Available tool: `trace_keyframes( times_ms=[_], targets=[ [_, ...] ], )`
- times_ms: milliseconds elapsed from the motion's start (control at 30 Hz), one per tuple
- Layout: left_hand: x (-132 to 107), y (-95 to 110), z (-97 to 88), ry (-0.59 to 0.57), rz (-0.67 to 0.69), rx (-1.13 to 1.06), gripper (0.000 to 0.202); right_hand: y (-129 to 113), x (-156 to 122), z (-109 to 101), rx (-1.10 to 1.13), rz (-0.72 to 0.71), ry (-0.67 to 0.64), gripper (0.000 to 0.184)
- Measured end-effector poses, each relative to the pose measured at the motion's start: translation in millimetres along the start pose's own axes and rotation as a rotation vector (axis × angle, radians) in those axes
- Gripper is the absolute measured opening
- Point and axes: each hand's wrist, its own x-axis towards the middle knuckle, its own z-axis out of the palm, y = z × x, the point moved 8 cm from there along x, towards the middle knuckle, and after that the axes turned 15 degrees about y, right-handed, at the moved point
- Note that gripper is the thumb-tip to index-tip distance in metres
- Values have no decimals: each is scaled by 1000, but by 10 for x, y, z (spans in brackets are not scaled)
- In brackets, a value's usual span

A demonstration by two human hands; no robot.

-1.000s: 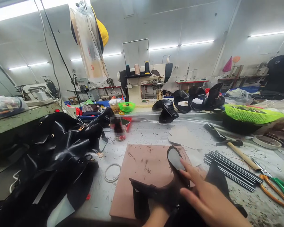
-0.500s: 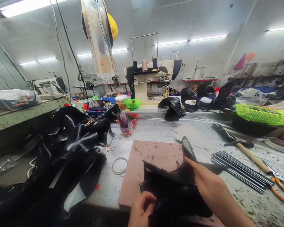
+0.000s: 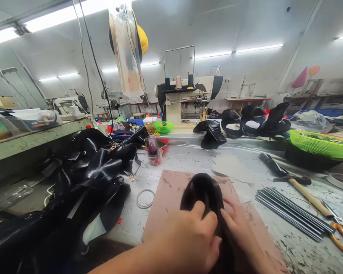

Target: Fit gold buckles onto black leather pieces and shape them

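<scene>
Bending over a black leather piece [image 3: 201,186], the worker had both bare hands on it above a pink board [image 3: 167,201] set on the worktable [image 3: 125,232]. I saw the piece arch up toward its rounded far end, its lower part running down between the wrists. The left hand [image 3: 198,238] was curled nearly into a fist with a portion of it caught in the bent fingers, fingertips hidden. The right hand [image 3: 241,228] lay along its right side, fingers partly extended and touching it; I could not tell whether the thumb closed around it. Just left of the board rested a white ring [image 3: 145,198], and beyond that a heap of glossy black leather [image 3: 100,167]. To the right lay dark strips [image 3: 294,213], a wooden-handled hammer [image 3: 310,196] and orange-handled scissors [image 3: 341,243]. Across the table, 3 thread spools [image 3: 178,82] stood on a sewing machine [image 3: 173,106].
</scene>
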Motion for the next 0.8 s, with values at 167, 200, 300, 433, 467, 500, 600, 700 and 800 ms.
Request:
trace_keyframes(
  times_ms=[167, 200, 300, 433, 467, 500, 600, 700, 800],
  targets=[
    [132, 97, 117, 93, 92, 63, 26, -757, -378, -381, 150, -674, 138, 27],
    [124, 106, 114, 92, 110, 60, 25, -947, -485, -365, 190, -792, 58, 26],
    [79, 79, 95, 69, 107, 14, 17, -1317, -688, -258, 123, -993, -50, 17],
    [45, -12, 17, 159, 61, -63, 14, -1505, -869, -244, 162, -1112, 99, 13],
    [43, -26, 6, 176, 64, -72, 16, -1530, -920, -225, 170, -1140, 103, 15],
    [43, -35, -1, 184, 71, -73, 17, -1556, -964, -196, 168, -1170, 79, 17],
    [58, -13, -57, 187, 116, -61, 15, -1655, -1004, -156, 189, -1239, -104, 29],
    [89, 98, -194, 179, 191, -68, 16, -1760, -852, -267, 193, -1216, -316, 35],
    [118, 248, -319, 138, 258, -131, 17, -1849, -611, -467, 140, -1125, -469, 31]
  ],
)
